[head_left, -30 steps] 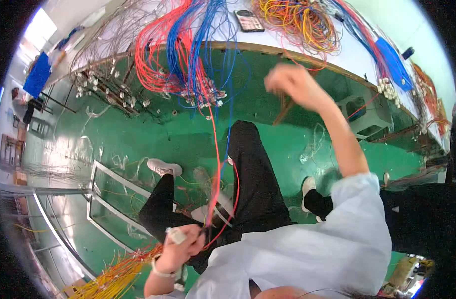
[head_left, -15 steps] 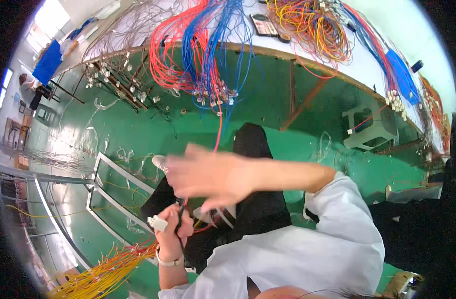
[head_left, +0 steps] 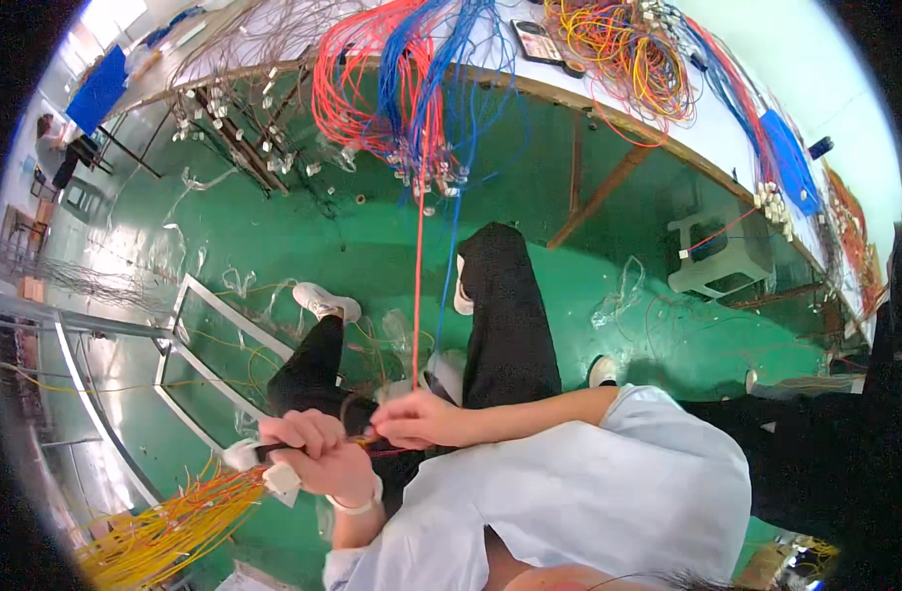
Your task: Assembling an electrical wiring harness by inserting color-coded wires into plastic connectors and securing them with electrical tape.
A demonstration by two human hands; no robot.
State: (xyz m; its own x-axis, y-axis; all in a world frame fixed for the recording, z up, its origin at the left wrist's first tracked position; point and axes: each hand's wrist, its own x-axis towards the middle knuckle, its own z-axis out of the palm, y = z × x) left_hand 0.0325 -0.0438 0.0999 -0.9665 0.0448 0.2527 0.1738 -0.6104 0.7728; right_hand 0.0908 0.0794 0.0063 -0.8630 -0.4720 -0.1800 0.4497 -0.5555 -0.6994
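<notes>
My left hand (head_left: 321, 458) is closed round a dark, black-sleeved cable, with white plastic connectors (head_left: 282, 479) sticking out beside its fingers. Close to it on the right, my right hand (head_left: 418, 420) has its fingers pinched together on thin wires that run between the hands; their ends are hidden. A long red wire (head_left: 418, 286) stretches down from the table's bundle to my right hand. Beside it hangs a blue wire (head_left: 448, 266), its lower end lost near my knee.
Red wires (head_left: 338, 94) and blue wires (head_left: 397, 74) drape over the front edge of the white table (head_left: 569, 89). Yellow wires (head_left: 165, 532) lie at lower left, near a metal frame (head_left: 225, 379). A grey stool (head_left: 717, 256) stands under the table at right.
My right hand, spread and blurred above the left, has come down beside it and closed. My left hand has shifted a little left and turned. A blue wire now hangs lower beside the red one.
</notes>
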